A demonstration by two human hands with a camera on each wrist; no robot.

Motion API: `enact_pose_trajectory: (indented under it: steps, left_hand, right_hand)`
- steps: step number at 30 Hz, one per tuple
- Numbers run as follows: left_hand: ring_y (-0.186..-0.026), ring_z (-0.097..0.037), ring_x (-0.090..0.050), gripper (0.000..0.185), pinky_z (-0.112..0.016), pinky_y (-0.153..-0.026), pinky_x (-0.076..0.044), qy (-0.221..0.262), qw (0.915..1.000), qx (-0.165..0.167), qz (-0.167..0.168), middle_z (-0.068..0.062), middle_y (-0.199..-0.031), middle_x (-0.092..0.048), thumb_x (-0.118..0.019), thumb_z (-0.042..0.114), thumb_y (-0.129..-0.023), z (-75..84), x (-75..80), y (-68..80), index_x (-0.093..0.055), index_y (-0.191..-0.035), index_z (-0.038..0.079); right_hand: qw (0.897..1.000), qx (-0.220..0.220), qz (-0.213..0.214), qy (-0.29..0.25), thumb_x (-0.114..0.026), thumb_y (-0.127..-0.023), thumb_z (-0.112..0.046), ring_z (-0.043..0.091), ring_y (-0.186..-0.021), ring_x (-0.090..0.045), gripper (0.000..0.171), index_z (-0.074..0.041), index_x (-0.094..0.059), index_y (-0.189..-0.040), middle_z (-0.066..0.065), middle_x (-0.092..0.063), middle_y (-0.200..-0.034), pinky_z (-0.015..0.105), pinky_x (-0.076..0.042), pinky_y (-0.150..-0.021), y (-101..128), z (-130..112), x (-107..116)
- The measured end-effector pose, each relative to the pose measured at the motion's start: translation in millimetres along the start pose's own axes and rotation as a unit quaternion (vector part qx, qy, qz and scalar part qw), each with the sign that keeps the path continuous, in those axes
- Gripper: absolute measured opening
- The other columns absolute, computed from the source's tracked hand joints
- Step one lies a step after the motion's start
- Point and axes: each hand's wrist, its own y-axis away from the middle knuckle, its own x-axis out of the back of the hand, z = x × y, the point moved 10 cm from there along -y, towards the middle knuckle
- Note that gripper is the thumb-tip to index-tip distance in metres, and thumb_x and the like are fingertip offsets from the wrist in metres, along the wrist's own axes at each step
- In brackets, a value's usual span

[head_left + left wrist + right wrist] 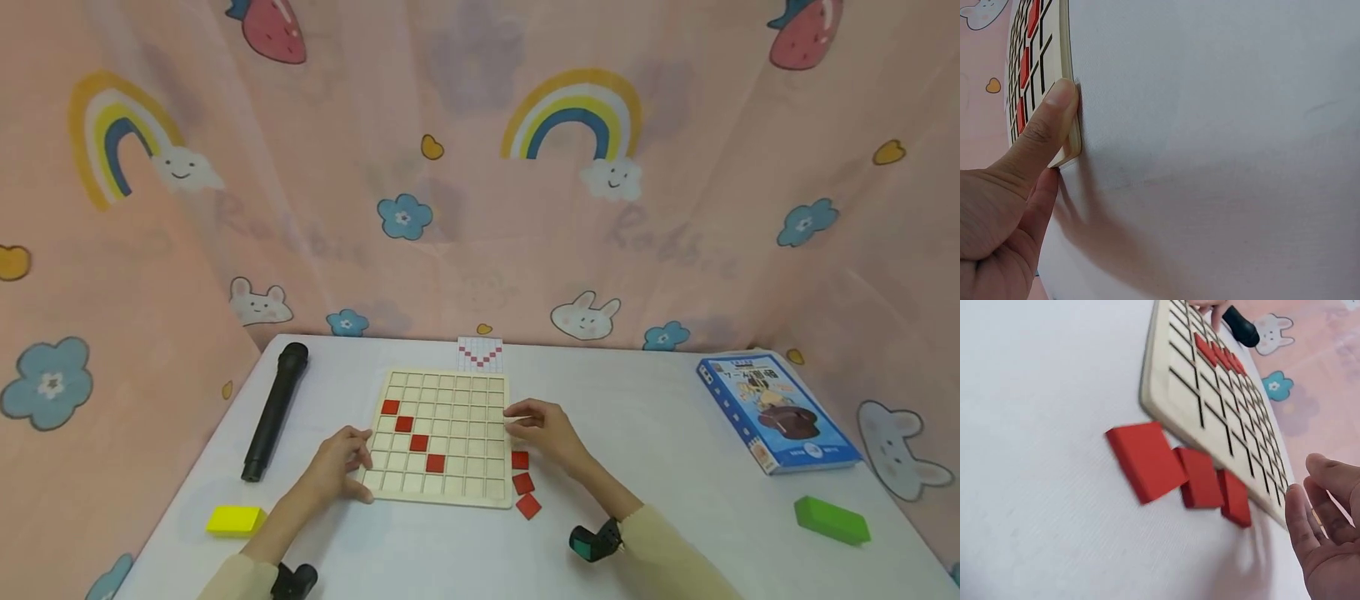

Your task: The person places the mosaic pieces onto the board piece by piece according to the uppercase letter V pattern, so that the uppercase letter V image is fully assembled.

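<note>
A pale wooden grid board (465,417) lies on the white table, with several red square tiles (419,443) in a diagonal down its left half. My left hand (330,467) grips the board's near left corner, the thumb (1060,103) on the front edge and the fingers along the left side. At the board's right edge is my right hand (547,429), its fingers loosely bent and nothing visible between them. Three loose red tiles (1147,459) lie in a row just right of the board, nearer to me than that hand.
Behind the board, a small card (480,354) shows a red V pattern on a grid. A black microphone-like rod (276,412) and a yellow block (236,521) lie on the left. To the right are a blue box (780,412) and a green block (832,520). A printed pink curtain (480,250) hangs behind.
</note>
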Motion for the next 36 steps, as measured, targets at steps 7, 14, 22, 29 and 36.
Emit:
enact_pose_trajectory:
  steps: [7, 14, 22, 29, 36]
  left_hand:
    - [-0.117, -0.043, -0.052, 0.046, -0.031, -0.089, -0.057, 0.0, 1.0, -0.006, -0.003, -0.021, -0.124, -0.055, -0.089, -0.006, -0.043, 1.7, 0.6, 1.3, -0.054, -0.071, 0.004]
    - [-0.114, -0.041, -0.054, 0.047, -0.033, -0.088, -0.058, 0.002, 1.0, -0.006, -0.001, -0.02, -0.125, -0.055, -0.09, -0.006, -0.042, 4.1, 3.3, 1.9, -0.054, -0.071, 0.004]
    - [-0.114, -0.043, -0.053, 0.047, -0.034, -0.088, -0.058, 0.003, 0.9999, -0.01, -0.006, -0.022, -0.124, -0.055, -0.09, -0.006, -0.042, 5.0, 2.0, 3.1, -0.054, -0.071, 0.003]
    - [-0.114, -0.042, -0.054, 0.047, -0.033, -0.087, -0.058, -0.007, 0.9999, -0.009, -0.003, -0.021, -0.124, -0.055, -0.09, -0.005, -0.043, 4.9, 3.4, 4.2, -0.054, -0.071, 0.003]
    - [-0.115, -0.044, -0.052, 0.048, -0.034, -0.087, -0.058, 0.006, 0.9999, -0.009, -0.001, -0.021, -0.123, -0.056, -0.09, -0.007, -0.041, 6.2, 2.6, 3.8, -0.054, -0.072, 0.002]
  right_hand:
    - [1.0, 0.024, -0.014, 0.008, -0.069, -0.086, -0.004, 0.02, -0.087, -0.064, 0.023, 0.0, -0.064, -0.108, 0.014, -0.067, -0.105, 0.017, -0.057, -0.076, 38.4, 10.0, 17.5]
    - [0.998, 0.022, -0.048, -0.042, -0.07, -0.086, -0.005, 0.018, -0.089, -0.066, 0.027, 0.006, -0.061, -0.109, 0.02, -0.065, -0.107, 0.017, -0.058, -0.08, 75.6, 18.5, 17.0]
    - [0.991, -0.004, -0.088, -0.096, -0.069, -0.086, -0.005, 0.017, -0.091, -0.069, 0.03, 0.009, -0.059, -0.11, 0.023, -0.064, -0.109, 0.015, -0.056, -0.083, 98.2, 30.5, 4.7]
    - [0.99, 0.006, -0.098, -0.101, -0.071, -0.084, -0.005, 0.016, -0.086, -0.07, 0.03, 0.008, -0.06, -0.109, 0.022, -0.064, -0.109, 0.016, -0.057, -0.08, 108.7, 29.5, -4.6]
    - [0.999, -0.01, -0.045, -0.028, -0.077, -0.077, -0.004, 0.01, -0.068, -0.063, 0.029, 0.002, -0.065, -0.103, 0.011, -0.067, -0.095, 0.017, -0.058, -0.064, 104.8, 29.5, -3.5]
